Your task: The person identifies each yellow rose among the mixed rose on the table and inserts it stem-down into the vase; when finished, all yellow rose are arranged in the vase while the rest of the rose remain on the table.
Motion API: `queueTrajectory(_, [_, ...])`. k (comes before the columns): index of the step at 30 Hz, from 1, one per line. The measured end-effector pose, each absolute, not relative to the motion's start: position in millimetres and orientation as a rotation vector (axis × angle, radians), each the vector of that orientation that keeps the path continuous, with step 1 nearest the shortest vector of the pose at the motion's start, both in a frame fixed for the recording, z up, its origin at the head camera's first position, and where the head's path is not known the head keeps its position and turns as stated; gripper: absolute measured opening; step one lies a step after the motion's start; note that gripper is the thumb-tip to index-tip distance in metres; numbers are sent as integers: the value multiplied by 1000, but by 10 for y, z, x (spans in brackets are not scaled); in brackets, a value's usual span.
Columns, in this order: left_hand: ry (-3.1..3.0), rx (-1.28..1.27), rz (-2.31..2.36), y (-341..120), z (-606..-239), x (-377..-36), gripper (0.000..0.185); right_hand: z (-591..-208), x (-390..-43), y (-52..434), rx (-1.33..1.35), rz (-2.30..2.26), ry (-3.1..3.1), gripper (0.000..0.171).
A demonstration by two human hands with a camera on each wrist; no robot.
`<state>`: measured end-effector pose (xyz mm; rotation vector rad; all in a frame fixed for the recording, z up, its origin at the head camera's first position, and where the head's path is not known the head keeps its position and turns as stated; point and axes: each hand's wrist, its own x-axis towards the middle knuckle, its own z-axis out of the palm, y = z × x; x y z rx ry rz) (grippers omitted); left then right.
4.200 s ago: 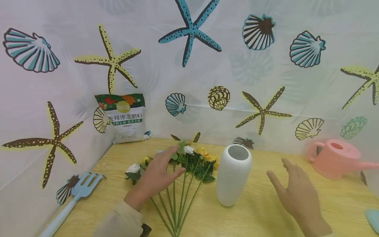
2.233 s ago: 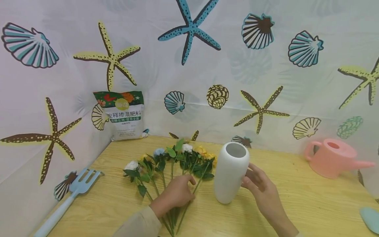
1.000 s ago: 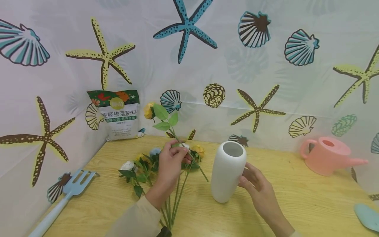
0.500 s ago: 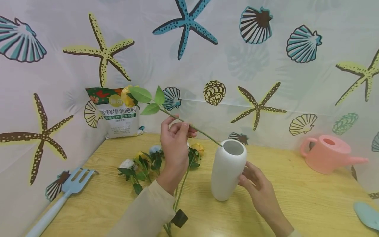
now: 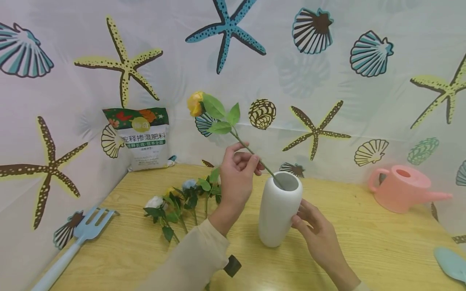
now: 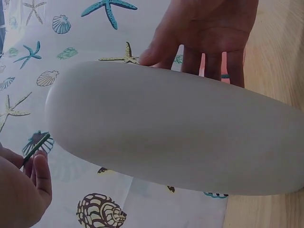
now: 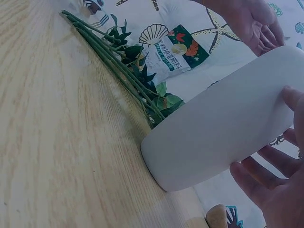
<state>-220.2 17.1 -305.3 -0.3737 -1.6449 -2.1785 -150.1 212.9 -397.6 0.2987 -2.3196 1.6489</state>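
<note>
My left hand (image 5: pixel 238 173) pinches the green stem of a yellow rose (image 5: pixel 195 104) between thumb and fingers. The rose slants up to the left, and its lower stem dips into the mouth of a white vase (image 5: pixel 279 218). Standing on the table, the vase is held at its right side by my right hand (image 5: pixel 318 230), thumb toward me and fingers reaching behind. In the right wrist view, the right hand's fingers (image 7: pixel 251 183) touch the vase wall. Left of the vase lie more roses, white (image 5: pixel 155 203) and blue (image 5: pixel 189 184) among them; my left forearm hides part of their stems.
A pink watering can (image 5: pixel 405 190) stands at the back right, and a pale green tool end (image 5: pixel 450 262) lies at the right edge. On the left are a light blue hand fork (image 5: pixel 89 226) and a fertilizer bag (image 5: pixel 145 141) against the patterned curtain.
My left hand reached into the flowers, lifted out a yellow rose and brought its stem end into the vase mouth. My right hand came in from the right and took hold of the vase.
</note>
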Motion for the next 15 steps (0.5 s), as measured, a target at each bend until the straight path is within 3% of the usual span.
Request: queueTrajectory(15, [-2103, -465, -1802, 345, -3130, -2172, 25, -3957, -1505, 2130, 261, 1622, -2355, 45])
